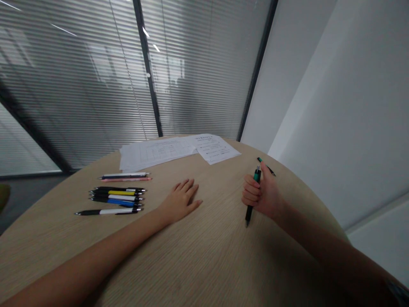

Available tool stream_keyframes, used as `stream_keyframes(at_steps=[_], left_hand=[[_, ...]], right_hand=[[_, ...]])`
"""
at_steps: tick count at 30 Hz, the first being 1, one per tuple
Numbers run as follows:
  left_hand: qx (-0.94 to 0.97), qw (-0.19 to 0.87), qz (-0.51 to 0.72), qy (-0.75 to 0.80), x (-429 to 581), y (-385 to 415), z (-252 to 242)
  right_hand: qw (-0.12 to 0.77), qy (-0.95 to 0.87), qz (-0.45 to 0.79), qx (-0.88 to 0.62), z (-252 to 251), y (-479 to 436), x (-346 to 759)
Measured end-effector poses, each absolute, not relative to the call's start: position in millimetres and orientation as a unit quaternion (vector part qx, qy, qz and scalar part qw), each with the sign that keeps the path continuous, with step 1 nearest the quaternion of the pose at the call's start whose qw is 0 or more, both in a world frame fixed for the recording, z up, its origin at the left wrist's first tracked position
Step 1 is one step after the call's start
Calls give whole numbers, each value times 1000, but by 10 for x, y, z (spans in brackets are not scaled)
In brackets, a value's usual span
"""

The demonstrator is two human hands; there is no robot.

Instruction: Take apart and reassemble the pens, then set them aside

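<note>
My right hand [262, 192] is wrapped round a green and black pen [257, 175], with the thumb up near its clicker end and the tip pointing down toward the tabletop. Whether the tip touches the wood I cannot tell. Just beyond that hand lies another green and black pen [271, 170], partly hidden by the thumb. My left hand [182, 200] rests palm down on the table, fingers spread, holding nothing. To its left several pens lie side by side, among them a yellow and black pen [118, 193], a blue pen [119, 202] and a white and black pen [108, 211].
Behind the row, a silver pen [128, 175] and a pink pen [128, 179] lie together. Printed sheets of paper [153, 152] spread along the far edge of the round wooden table [204, 251]. Beyond stand window blinds [198, 85] and, at right, a white wall [351, 106].
</note>
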State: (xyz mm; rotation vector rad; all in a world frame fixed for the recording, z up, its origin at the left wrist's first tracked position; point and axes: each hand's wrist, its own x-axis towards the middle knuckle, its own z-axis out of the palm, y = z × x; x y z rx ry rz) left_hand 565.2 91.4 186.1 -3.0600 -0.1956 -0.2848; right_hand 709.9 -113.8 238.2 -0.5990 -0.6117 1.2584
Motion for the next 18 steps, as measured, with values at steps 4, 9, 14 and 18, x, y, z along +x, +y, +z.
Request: stream_keyframes(at_steps=[4,9,14,18], left_hand=[[-994,30,-82,-67,5656,914,1862],[-993,26,-91,-66,5650,929,1837],[-994,24,-90,-65,5652,932,1840],[-994,26,-87,-67,5652,920,1862]], right_hand=[[727,-285,571,-251,2379,-1144,7106],[726,-284,576,-246,2376,-1139,7115],[724,-276,580,-252,2383,-1152,7101],[746,-276,553,-248,2373,-1159,7100]])
